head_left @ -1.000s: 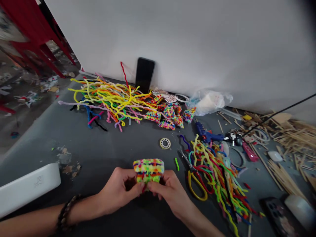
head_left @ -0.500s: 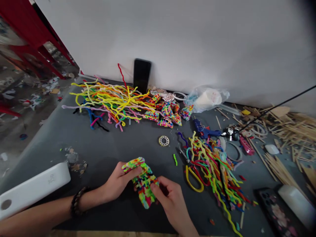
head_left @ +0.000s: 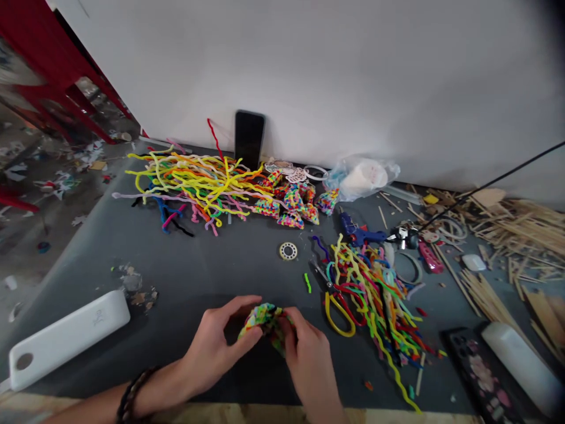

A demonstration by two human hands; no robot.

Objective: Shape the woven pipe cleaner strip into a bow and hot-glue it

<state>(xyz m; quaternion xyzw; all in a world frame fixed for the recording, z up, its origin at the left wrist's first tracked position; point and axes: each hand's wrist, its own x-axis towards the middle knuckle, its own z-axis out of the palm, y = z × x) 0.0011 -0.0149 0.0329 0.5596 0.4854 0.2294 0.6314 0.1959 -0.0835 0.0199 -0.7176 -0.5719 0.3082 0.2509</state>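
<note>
White case (head_left: 66,340) lies far left on the grey table (head_left: 185,265). Left hand (head_left: 216,347) pinches the woven patch (head_left: 265,321) from its left side, low at centre; right hand (head_left: 306,353) grips the other side, fingers closed on it. Scissors (head_left: 338,300) sit just right, then loose pipe cleaners (head_left: 375,294).

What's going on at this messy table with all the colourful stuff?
A person is working a small woven patch of pipe cleaners, pinched between the left hand and the right hand just above the grey table. Loose pipe cleaners are piled at the back, more lie by the yellow scissors to the right.
</note>
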